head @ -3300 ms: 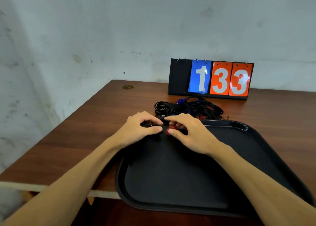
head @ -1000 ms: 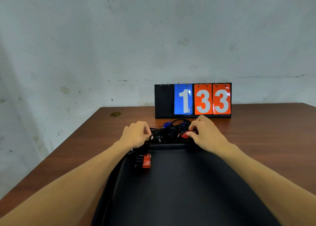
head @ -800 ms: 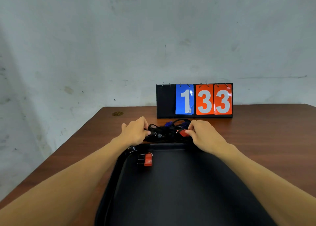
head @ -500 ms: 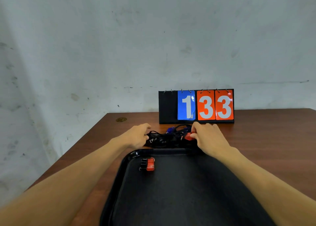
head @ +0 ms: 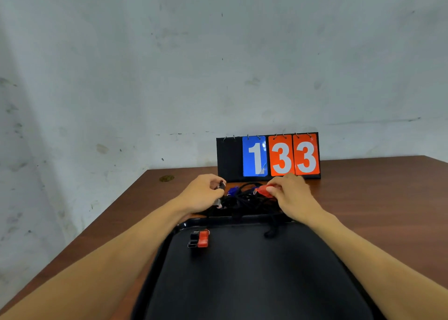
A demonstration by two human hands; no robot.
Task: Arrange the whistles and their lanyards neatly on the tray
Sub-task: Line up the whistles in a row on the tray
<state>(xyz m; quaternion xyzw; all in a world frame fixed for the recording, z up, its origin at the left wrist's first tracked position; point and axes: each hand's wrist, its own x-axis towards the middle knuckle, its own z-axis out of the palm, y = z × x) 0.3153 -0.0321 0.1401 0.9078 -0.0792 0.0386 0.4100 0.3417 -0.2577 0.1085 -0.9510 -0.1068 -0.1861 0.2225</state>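
A black tray (head: pixel 242 283) lies on the brown table in front of me. One red whistle (head: pixel 202 238) with its black clip rests in the tray's far left corner. Behind the tray's far rim sits a tangled pile of black lanyards (head: pixel 244 199) with a blue whistle (head: pixel 233 190) showing in it. My right hand (head: pixel 291 196) pinches a red whistle (head: pixel 264 189) at the pile's right side. My left hand (head: pixel 203 193) grips a black lanyard clip (head: pixel 221 186) at the pile's left side. A lanyard end (head: pixel 271 230) hangs over the rim into the tray.
A black flip scoreboard (head: pixel 268 156) reading 1, 3, 3 stands just behind the pile, against the grey wall. A small brass disc (head: pixel 166 178) is set in the table's far left corner. The table's left edge (head: pixel 97 225) runs close beside my left arm.
Both hands have lifted slightly from the pile, the right raising the red whistle, the left pulling a clip up. The camera has tilted up. The whistle on the tray stays put.
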